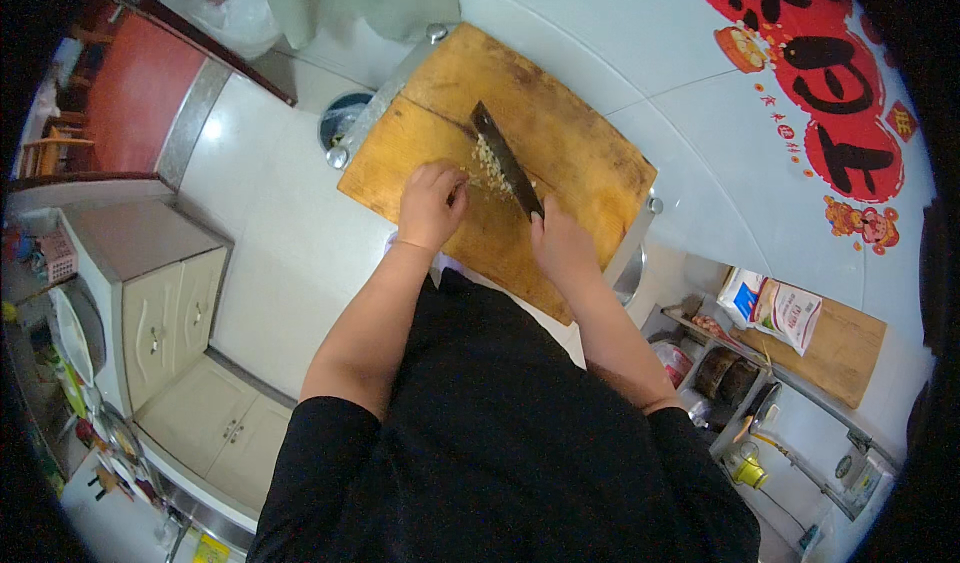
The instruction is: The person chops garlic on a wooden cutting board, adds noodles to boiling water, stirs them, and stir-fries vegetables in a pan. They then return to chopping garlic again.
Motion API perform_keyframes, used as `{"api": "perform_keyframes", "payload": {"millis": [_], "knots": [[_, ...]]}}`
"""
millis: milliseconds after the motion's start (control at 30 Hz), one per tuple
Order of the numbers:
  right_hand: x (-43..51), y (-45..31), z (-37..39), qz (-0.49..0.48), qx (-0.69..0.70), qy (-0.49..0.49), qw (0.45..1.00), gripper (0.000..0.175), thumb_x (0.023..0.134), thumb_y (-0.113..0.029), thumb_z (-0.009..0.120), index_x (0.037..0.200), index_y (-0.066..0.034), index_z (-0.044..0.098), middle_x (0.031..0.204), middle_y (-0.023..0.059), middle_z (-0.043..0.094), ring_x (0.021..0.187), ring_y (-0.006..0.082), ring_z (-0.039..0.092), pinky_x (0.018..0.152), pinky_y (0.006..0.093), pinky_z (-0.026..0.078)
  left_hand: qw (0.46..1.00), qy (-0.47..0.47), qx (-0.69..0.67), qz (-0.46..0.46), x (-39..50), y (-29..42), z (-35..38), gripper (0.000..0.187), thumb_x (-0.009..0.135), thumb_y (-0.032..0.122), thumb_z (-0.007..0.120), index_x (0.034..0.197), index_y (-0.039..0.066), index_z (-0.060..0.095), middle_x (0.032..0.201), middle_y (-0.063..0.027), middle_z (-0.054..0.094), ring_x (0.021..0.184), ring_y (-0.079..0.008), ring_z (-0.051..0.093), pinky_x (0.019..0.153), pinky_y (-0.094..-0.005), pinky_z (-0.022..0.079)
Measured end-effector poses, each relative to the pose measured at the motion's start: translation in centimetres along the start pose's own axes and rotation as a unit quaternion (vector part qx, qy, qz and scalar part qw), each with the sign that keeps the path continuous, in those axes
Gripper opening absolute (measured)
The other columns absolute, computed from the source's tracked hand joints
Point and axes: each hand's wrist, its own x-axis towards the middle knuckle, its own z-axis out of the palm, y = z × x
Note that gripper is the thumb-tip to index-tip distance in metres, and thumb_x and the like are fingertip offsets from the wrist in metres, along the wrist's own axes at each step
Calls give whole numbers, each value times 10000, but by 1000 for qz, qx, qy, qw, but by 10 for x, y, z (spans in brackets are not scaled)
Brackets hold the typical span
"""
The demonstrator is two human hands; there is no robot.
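My right hand (pixel 564 242) grips the handle of a dark-bladed cleaver (pixel 504 154) whose blade runs up and to the left over a wooden cutting board (pixel 577 135). Along the blade's left side lies a small heap of pale, finely chopped food (pixel 489 159), perhaps garlic. A few bits are scattered on both sides of the blade. My left hand (pixel 433 201) is over the board just left of the heap, its fingers curled inward. Whether anything is between those fingers is hidden. The board rests on a metal-framed stand (pixel 375 116).
Behind the board rises a pale wall (pixel 547 60) with red stickers (pixel 847 105). A bin (pixel 343 118) stands on the floor at the board's left corner. At right, a shelf unit (pixel 720 383) holds pots; packets (pixel 784 311) lie on another wooden board (pixel 847 353). Cabinets (pixel 169 315) stand at left.
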Motion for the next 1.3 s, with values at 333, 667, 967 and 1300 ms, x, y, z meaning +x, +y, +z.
{"api": "perform_keyframes", "payload": {"millis": [333, 667, 967, 1300], "knots": [[-9, -8, 5, 8, -27, -34, 999, 344, 1021, -304, 508, 1183, -4, 555, 818, 282, 679, 776, 469, 668, 696, 571, 515, 1000, 10, -1, 8, -3, 0, 2, 266, 763, 8, 653, 1015, 81, 691, 1047, -147, 685, 993, -369, 644, 879, -444, 534], [-15, -4, 7, -34, -1, -8, 999, 303, 1022, -296, 508, 1134, -16, 541, 777, 273, 671, 745, 471, 667, 665, 573, 515, 1000, 0, 5, -15, -4, -3, 4, 205, 828, 95, 702, 1033, 90, 691, 989, -151, 685, 919, -380, 649, 810, -446, 538], [-13, -9, 5, -42, -32, -11, 999, 267, 1018, -296, 497, 1065, -39, 553, 778, 249, 687, 726, 441, 688, 665, 566, 550, 989, 30, -77, -126, -5, 5, 1, 160, 866, 37, 628, 1025, 46, 629, 897, -178, 668, 822, -389, 654, 743, -444, 534], [-23, -27, 9, -48, -25, -23, 998, 269, 1022, -306, 484, 1057, -50, 562, 796, 246, 696, 741, 454, 689, 687, 573, 552, 987, 124, -54, -90, -8, -1, 4, 186, 836, -24, 609, 1009, 35, 579, 928, -194, 628, 862, -389, 627, 764, -437, 513]]}}
